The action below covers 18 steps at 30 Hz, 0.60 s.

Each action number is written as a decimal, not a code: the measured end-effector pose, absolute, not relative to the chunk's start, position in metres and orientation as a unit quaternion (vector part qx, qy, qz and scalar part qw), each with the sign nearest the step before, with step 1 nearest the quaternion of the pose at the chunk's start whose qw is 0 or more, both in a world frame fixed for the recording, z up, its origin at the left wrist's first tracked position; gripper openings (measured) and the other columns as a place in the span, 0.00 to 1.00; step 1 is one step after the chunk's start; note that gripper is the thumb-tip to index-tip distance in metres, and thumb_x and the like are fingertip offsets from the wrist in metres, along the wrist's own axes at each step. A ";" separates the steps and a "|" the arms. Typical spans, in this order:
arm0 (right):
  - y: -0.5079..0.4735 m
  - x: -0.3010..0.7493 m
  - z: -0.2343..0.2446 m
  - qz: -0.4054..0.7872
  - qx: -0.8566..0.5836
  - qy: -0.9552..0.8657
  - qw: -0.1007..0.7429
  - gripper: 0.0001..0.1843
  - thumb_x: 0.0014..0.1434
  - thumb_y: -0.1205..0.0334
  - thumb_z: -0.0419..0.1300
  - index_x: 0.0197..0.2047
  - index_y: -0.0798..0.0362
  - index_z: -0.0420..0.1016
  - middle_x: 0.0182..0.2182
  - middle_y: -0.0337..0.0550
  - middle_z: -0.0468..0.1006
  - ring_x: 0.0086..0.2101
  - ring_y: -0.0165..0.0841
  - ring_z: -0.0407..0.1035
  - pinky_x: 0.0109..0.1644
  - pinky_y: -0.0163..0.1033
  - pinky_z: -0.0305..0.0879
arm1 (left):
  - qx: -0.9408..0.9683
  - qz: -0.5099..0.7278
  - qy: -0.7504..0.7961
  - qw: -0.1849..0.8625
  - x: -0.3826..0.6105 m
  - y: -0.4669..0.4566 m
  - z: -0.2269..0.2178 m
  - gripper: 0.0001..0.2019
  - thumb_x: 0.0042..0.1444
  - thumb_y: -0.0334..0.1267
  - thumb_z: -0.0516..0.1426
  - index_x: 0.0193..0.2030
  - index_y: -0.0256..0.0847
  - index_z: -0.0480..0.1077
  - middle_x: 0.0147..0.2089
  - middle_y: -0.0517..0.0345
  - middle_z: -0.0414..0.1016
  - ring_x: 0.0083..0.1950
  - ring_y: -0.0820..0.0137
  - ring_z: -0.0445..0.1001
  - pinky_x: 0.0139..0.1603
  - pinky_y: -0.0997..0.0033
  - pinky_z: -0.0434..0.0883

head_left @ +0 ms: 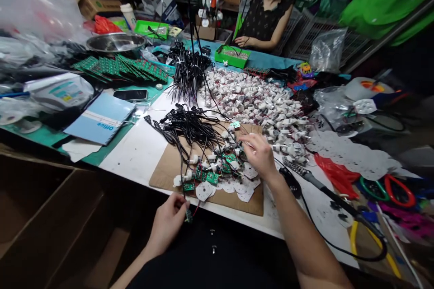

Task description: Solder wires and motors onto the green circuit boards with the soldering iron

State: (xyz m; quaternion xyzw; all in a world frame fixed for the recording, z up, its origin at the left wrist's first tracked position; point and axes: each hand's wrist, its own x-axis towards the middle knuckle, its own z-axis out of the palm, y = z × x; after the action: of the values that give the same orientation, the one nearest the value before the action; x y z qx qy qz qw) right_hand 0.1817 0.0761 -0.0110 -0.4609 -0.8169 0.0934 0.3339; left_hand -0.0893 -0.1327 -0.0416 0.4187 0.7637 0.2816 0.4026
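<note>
Cluttered workbench (135, 153): left hand (167, 222) pinches a small green board (188, 216); right hand (259, 153) reaches among white parts (286, 148), grip unclear.

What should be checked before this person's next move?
1. Left grip shut on board: ok.
2. Right grip over the parts on the cardboard, what it pinches: cannot tell.
3. Soldering iron lies close beside the right grip, may burn: not ok.
4. Black wires tangled across the parts: not ok.
5. Solder joints on the board: cannot tell, too small.
</note>
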 end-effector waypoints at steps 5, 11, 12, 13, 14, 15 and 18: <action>0.167 0.181 -0.021 0.017 -0.580 -0.795 0.176 0.17 0.66 0.70 0.55 0.52 0.58 0.82 0.47 0.59 0.81 0.50 0.50 0.70 0.57 0.54 0.66 | 0.190 0.415 0.739 0.495 -0.101 -0.146 -0.058 0.31 0.37 0.53 0.73 0.45 0.38 0.74 0.37 0.52 0.82 0.32 0.66 0.77 0.27 0.74 0.68; 0.181 0.166 -0.013 0.017 -0.547 -0.831 0.095 0.11 0.66 0.65 0.57 0.45 0.54 0.82 0.45 0.53 0.80 0.48 0.44 0.70 0.54 0.45 0.61 | 0.046 0.493 0.709 0.502 -0.090 -0.143 -0.064 0.32 0.29 0.42 0.78 0.41 0.38 0.70 0.30 0.56 0.80 0.28 0.69 0.78 0.26 0.77 0.70; 0.178 0.165 -0.008 0.014 -0.543 -0.835 0.088 0.11 0.65 0.66 0.57 0.45 0.53 0.82 0.46 0.53 0.80 0.48 0.44 0.69 0.53 0.44 0.61 | 0.041 0.503 0.702 0.503 -0.088 -0.143 -0.065 0.31 0.30 0.41 0.78 0.40 0.38 0.70 0.28 0.59 0.79 0.25 0.71 0.76 0.24 0.78 0.69; 0.176 0.163 -0.003 0.010 -0.539 -0.838 0.082 0.11 0.65 0.67 0.57 0.45 0.52 0.81 0.49 0.54 0.79 0.49 0.44 0.69 0.52 0.43 0.61 | 0.037 0.506 0.696 0.508 -0.086 -0.144 -0.064 0.30 0.31 0.41 0.78 0.39 0.38 0.70 0.27 0.61 0.78 0.24 0.73 0.74 0.23 0.79 0.68; 0.173 0.161 0.003 0.004 -0.535 -0.841 0.076 0.12 0.64 0.68 0.57 0.45 0.52 0.81 0.52 0.54 0.78 0.51 0.45 0.68 0.52 0.43 0.61 | 0.030 0.505 0.689 0.518 -0.085 -0.144 -0.064 0.29 0.32 0.41 0.78 0.39 0.38 0.70 0.26 0.62 0.77 0.23 0.74 0.73 0.22 0.79 0.68; 0.170 0.159 0.009 0.002 -0.533 -0.843 0.072 0.12 0.63 0.69 0.57 0.45 0.52 0.81 0.54 0.55 0.77 0.53 0.46 0.67 0.53 0.44 0.61 | 0.023 0.499 0.684 0.532 -0.084 -0.144 -0.063 0.28 0.32 0.41 0.78 0.38 0.38 0.71 0.26 0.62 0.76 0.23 0.74 0.73 0.23 0.78 0.69; 0.162 0.154 0.023 0.067 -0.535 -0.840 0.060 0.12 0.62 0.70 0.56 0.44 0.54 0.81 0.54 0.56 0.77 0.53 0.46 0.67 0.53 0.43 0.60 | 0.018 0.486 0.677 0.553 -0.083 -0.144 -0.058 0.28 0.31 0.41 0.78 0.39 0.36 0.74 0.28 0.57 0.78 0.26 0.71 0.75 0.25 0.75 0.73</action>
State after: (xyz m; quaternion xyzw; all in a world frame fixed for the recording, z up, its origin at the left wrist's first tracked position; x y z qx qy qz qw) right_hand 0.1540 0.1622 0.0234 -0.5346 -0.8402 0.0674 0.0602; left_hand -0.0826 -0.1443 -0.0580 0.0176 0.6771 0.4856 0.5527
